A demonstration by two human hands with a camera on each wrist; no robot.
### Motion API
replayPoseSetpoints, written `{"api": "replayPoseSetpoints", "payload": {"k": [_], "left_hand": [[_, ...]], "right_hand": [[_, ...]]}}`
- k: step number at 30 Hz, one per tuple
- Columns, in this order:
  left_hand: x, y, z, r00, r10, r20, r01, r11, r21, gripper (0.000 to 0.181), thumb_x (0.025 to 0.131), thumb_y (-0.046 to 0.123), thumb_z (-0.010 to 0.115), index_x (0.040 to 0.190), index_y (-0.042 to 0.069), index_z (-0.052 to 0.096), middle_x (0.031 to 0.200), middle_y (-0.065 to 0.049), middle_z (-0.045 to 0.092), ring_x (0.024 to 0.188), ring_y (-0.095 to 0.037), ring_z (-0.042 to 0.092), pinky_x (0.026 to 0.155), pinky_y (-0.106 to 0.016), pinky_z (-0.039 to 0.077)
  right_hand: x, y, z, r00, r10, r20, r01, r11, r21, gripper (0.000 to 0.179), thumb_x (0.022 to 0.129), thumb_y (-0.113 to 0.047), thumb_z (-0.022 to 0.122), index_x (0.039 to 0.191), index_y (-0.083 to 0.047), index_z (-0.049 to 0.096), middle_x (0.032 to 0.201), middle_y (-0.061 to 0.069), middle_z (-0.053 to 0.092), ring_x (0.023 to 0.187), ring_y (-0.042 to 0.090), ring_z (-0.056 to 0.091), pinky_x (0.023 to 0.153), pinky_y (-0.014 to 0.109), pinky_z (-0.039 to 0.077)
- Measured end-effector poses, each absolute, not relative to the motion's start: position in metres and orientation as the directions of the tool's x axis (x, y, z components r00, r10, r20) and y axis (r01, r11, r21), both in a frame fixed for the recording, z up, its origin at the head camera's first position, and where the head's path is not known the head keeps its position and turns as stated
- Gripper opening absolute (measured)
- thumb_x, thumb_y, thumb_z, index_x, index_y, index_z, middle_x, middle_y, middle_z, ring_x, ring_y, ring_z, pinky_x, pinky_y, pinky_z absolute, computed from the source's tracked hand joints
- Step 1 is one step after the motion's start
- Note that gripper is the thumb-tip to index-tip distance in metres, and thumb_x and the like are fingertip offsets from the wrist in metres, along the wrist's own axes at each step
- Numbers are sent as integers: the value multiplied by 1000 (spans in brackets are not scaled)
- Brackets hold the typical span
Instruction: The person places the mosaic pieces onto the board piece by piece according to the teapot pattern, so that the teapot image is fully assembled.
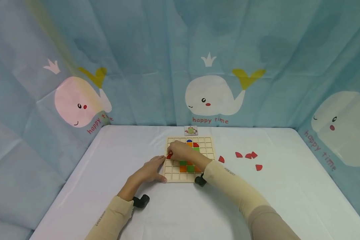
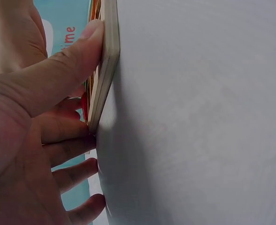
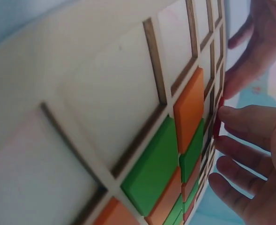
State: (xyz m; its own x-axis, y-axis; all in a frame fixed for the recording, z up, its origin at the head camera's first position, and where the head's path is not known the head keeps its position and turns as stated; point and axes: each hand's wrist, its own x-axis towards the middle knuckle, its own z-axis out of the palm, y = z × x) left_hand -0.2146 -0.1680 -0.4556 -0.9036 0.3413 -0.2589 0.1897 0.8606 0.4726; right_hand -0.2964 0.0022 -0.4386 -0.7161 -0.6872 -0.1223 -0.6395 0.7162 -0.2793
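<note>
A wooden grid board (image 1: pixel 209 148) lies flat on the table with green, orange, red and blue pieces set in its squares. At its left side my right hand (image 1: pixel 181 152) pinches a red quarter-circle piece (image 1: pixel 169 156) between thumb and fingers, low over the grid. The right wrist view shows this red piece (image 3: pixel 217 121) edge-on at the fingertips. My left hand (image 1: pixel 151 171) rests against the board's left edge, fingers extended and thumb by the near corner. In the left wrist view its thumb (image 2: pixel 63 70) touches the board's rim. My right forearm hides part of the grid.
Several loose red quarter-circle pieces (image 1: pixel 259 167) lie on the white tabletop (image 1: pixel 288 200) right of the board. A small picture card (image 1: pixel 190 130) lies just beyond the board's far edge. A blue curtain (image 1: pixel 144 66) with whale prints hangs behind the table.
</note>
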Motion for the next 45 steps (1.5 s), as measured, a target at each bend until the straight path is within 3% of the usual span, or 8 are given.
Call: {"api": "replayPoseSetpoints", "payload": {"k": [10, 18, 23, 30, 37, 45], "left_hand": [[-212, -169, -457, -909, 333, -250, 188, 864, 468, 99, 71, 29, 87, 149, -2, 34, 156, -19, 34, 147, -39, 26, 115, -62, 25], [-213, -167, -458, -908, 343, -239, 201, 859, 471, 99, 71, 31, 86, 149, -2, 35, 156, -18, 34, 147, -39, 26, 115, -62, 27], [-214, -167, -458, -908, 342, -244, 198, 861, 469, 100, 71, 32, 86, 150, -1, 34, 157, -17, 33, 147, -38, 25, 115, -62, 26], [-215, -166, -457, -908, 329, -261, 189, 875, 446, 98, 71, 32, 86, 150, 1, 35, 157, -16, 33, 148, -38, 25, 116, -61, 25], [-215, -166, -458, -910, 322, -259, 183, 876, 447, 98, 72, 31, 86, 149, 1, 35, 157, -16, 34, 148, -38, 25, 116, -60, 25], [-213, -164, -459, -916, 308, -257, 169, 877, 449, 98, 71, 30, 87, 149, 2, 35, 157, -15, 34, 148, -37, 25, 117, -59, 25]], "right_hand": [[-293, -1, -442, -697, -709, -106, -672, 698, -248, 17, 89, -14, 69, 104, -12, 76, 96, 1, 68, 88, 14, 56, 82, 25, 52], [-293, 1, -442, -690, -713, -123, -676, 696, -244, 19, 90, -16, 69, 107, -13, 76, 98, 0, 68, 88, 13, 54, 85, 25, 52], [-292, 7, -439, -705, -703, -97, -653, 696, -298, 18, 90, -18, 69, 106, -11, 75, 102, 4, 66, 96, 17, 56, 89, 30, 51], [-292, 29, -431, -724, -688, -44, -632, 688, -357, 21, 91, -16, 66, 109, -10, 74, 107, 6, 67, 103, 21, 60, 94, 35, 51], [-291, 56, -422, -752, -659, -20, -586, 682, -437, 21, 91, -15, 67, 108, -5, 74, 107, 8, 68, 101, 24, 63, 91, 39, 53], [-291, 94, -416, -779, -626, 43, -584, 698, -413, 20, 90, -15, 69, 105, -4, 75, 100, 8, 69, 94, 23, 62, 88, 39, 53]]}}
